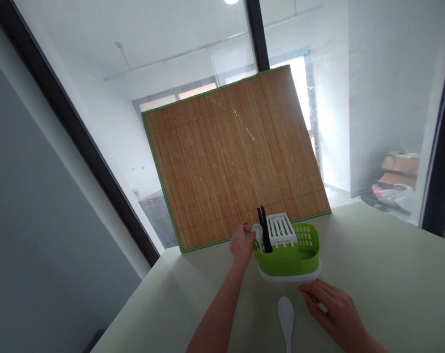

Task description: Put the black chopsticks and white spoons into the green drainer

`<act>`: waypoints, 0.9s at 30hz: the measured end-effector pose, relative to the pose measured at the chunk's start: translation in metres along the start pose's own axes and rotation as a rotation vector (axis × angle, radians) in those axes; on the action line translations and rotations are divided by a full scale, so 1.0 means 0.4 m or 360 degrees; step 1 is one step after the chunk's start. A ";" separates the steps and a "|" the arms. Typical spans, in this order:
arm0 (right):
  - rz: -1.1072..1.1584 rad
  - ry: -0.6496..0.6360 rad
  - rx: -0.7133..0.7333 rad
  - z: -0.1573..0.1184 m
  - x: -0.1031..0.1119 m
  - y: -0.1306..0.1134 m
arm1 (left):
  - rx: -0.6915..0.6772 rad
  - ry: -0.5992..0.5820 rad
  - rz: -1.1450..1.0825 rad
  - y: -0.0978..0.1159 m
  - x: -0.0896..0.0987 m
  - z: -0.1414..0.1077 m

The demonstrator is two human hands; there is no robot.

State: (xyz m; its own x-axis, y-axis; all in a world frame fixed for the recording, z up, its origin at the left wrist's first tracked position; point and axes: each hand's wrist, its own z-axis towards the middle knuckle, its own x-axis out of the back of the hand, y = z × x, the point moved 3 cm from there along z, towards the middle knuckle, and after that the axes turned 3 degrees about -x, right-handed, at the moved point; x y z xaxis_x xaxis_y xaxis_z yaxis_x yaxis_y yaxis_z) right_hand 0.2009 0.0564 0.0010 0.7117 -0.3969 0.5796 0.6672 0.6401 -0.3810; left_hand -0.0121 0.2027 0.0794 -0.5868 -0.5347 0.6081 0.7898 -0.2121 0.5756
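Note:
A green utensil holder (284, 262) with a white base stands on the table, and a white slotted rack (281, 229) sits across its top. Small white spoons (258, 230) stand upright at its left end, beside black chopsticks (265, 230). My left hand (242, 242) is closed at the edge of these spoons, its thumb and fingertips against them; part of the grip is hidden. Just below the base's right front, my right hand (331, 306) has thumb and fingertips drawn together, with nothing visible in them. A larger white spoon (286, 318) lies on the table left of it.
The pale table (384, 274) meets a glass wall with dark frames. A bamboo mat (233, 162) with green edging leans upright against the glass behind the holder. Beyond the glass, cardboard and plastic bags (399, 181) are piled at the right.

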 end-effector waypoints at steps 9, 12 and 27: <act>-0.0080 -0.0419 -0.0416 -0.021 -0.061 0.023 | -0.0057 0.0202 -0.0467 -0.042 0.051 -0.163; -0.0056 -0.0545 -0.0548 -0.031 -0.083 0.023 | -0.0005 -0.0110 -0.0584 -0.072 0.030 -0.263; -0.0211 -0.0746 -0.0636 -0.066 -0.130 0.004 | 0.0062 -0.0815 -0.0248 -0.072 -0.033 -0.431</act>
State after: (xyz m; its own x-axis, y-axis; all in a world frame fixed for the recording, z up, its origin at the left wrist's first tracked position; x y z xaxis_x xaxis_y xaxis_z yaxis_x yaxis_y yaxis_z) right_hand 0.1708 0.0607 -0.0489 0.5058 -0.0678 0.8600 0.8383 0.2741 -0.4714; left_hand 0.0034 0.0747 -0.0395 -0.7165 -0.0298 0.6970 0.6847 -0.2217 0.6943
